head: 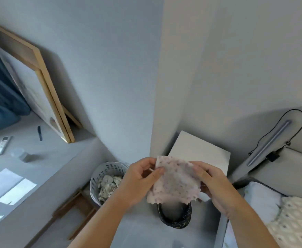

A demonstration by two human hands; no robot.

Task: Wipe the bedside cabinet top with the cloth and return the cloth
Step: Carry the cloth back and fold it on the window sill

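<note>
Both my hands hold a pale pink dotted cloth (175,181) spread out in the air in front of me. My left hand (141,178) pinches its left edge, and my right hand (212,183) grips its right side with fingers partly behind the fabric. The white bedside cabinet top (200,151) lies just beyond the cloth, in the corner between the wall and the bed, and nothing stands on its visible part. The cloth hides the cabinet's near edge.
A perforated laundry basket (100,176) with crumpled fabric stands left of the cabinet. A dark round bin (175,217) sits below the cloth. The bed with a patterned cover (293,221) is at the right, a grey headboard (272,140) with a black cable behind it. A framed mirror (44,97) leans on the left wall.
</note>
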